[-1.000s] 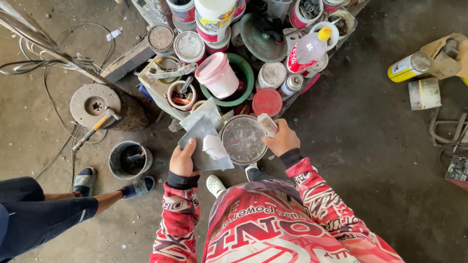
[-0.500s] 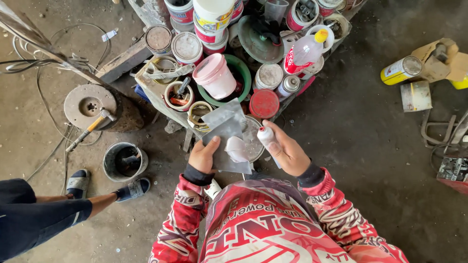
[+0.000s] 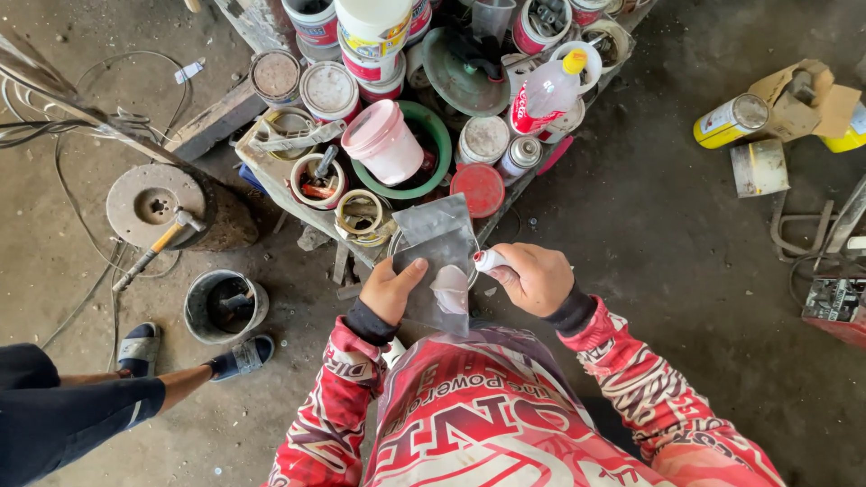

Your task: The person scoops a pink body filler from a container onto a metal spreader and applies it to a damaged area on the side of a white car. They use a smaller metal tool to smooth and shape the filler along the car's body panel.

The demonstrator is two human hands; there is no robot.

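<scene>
Left hand (image 3: 390, 290) is gripping the sheet (image 3: 439, 261) flat like a palette while right hand (image 3: 534, 278) is clenching the tube (image 3: 488, 261), squeezing paste on.

Flat grey metal sheet (image 3: 439, 261), centre frame: dull, smeared pale putty. Small white plastic tube (image 3: 488, 261): glossy. Pink plastic bucket (image 3: 386, 142), upper centre: smooth. Concrete floor (image 3: 667, 243): rough, matt, dusty.

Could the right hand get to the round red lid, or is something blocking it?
Probably yes. The right hand, holding a small tube, sits just below the red lid, with open space between them. Only the grey sheet in the left hand lies beside that path.
</scene>
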